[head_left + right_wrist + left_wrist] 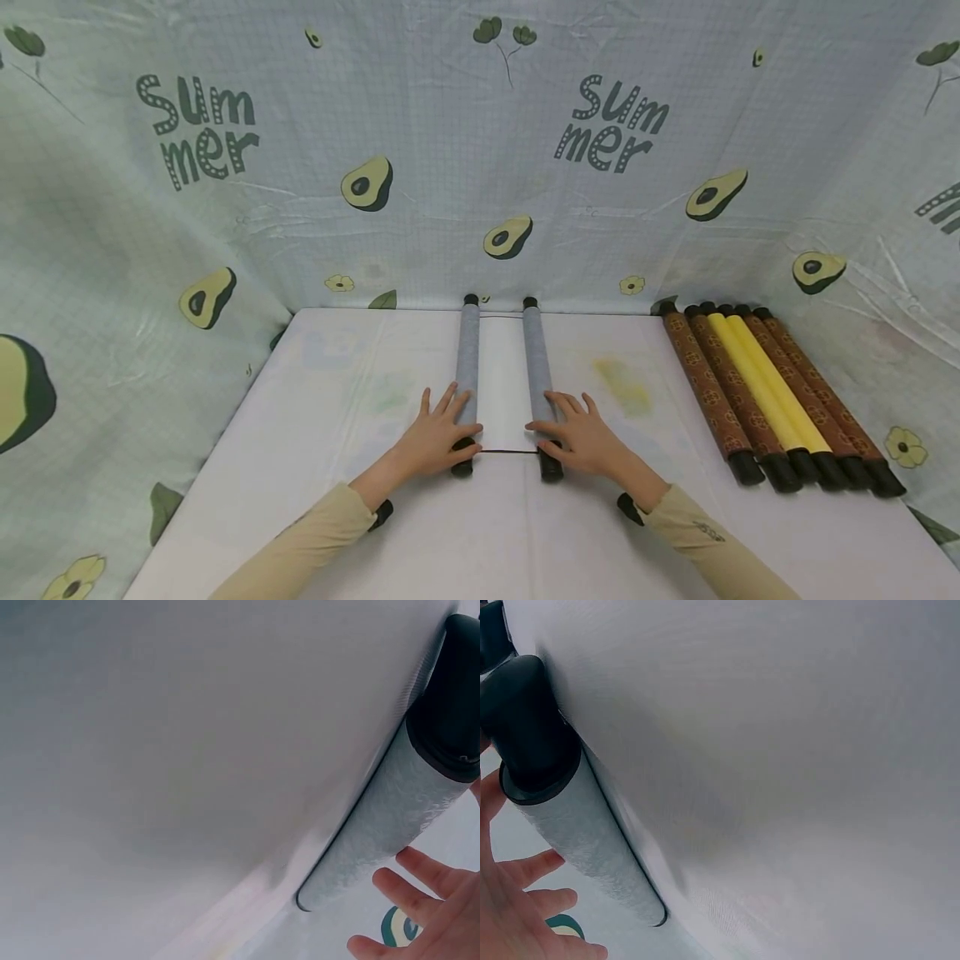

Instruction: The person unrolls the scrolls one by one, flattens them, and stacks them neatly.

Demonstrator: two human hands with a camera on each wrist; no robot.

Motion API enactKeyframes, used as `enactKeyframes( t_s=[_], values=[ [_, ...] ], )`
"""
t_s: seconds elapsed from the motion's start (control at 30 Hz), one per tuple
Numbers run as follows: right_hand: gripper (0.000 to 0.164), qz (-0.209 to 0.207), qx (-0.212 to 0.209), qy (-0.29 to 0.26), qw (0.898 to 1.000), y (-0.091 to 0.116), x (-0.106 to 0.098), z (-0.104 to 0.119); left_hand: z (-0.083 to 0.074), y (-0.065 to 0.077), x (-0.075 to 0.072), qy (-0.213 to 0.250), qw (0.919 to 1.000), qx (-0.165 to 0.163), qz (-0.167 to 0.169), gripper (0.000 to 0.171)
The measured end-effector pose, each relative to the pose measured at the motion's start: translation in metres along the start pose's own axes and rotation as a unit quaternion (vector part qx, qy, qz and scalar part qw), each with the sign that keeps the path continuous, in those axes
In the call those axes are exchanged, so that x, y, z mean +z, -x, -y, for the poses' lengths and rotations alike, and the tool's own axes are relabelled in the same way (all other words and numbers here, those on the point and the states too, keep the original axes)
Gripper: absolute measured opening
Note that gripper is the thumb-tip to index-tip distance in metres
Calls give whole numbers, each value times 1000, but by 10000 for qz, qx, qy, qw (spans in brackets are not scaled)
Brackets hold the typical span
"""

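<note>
A hanging scroll lies partly unrolled on the table, its two grey rolls, the left one (468, 354) and the right one (534, 354), standing parallel with a strip of white paper (502, 379) between them. My left hand (433, 435) rests on the near part of the left roll, fingers spread, thumb by its black end knob (529, 724). On the right roll my right hand (588, 437) lies the same way, fingers fairly straight and apart, beside the other black knob (454, 697). Both wrist views show fingertips touching the grey backing.
Several rolled scrolls, brown patterned ones (705, 379) and yellow ones (753, 367), lie side by side at the table's right. A white cloth covers the table (337, 500). Behind and at the sides hangs a curtain (435, 108) printed with avocados and lettering.
</note>
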State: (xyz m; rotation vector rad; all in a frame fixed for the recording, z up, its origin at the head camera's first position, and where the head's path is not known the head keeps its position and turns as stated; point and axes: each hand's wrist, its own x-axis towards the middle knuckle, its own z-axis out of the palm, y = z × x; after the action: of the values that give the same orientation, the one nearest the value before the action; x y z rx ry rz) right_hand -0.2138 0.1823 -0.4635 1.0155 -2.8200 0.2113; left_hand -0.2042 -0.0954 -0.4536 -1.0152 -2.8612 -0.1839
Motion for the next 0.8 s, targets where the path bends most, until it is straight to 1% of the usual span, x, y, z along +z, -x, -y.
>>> enactKeyframes(
  t_s=[0.13, 0.43, 0.6, 0.67, 0.8],
  values=[
    [28, -61, -1, -11, 10000, 4, -2, -2, 1, 1, 0, 76, 10000, -9, -62, 37],
    [29, -237, 11, -126, 9996, 11, -2, -9, 3, 5, -1, 42, 9999, -24, -160, 37],
    [30, -186, 40, -213, 9996, 13, -3, -11, 5, 8, -1, -35, 9997, 25, -248, 36],
    [30, -183, 54, -199, 9996, 14, -3, -11, 6, 9, -1, -86, 9995, 56, -310, 36],
    [28, -319, 20, -64, 9995, 16, -5, -12, 7, 10, -1, -108, 9992, 77, -390, 37]
  ],
)
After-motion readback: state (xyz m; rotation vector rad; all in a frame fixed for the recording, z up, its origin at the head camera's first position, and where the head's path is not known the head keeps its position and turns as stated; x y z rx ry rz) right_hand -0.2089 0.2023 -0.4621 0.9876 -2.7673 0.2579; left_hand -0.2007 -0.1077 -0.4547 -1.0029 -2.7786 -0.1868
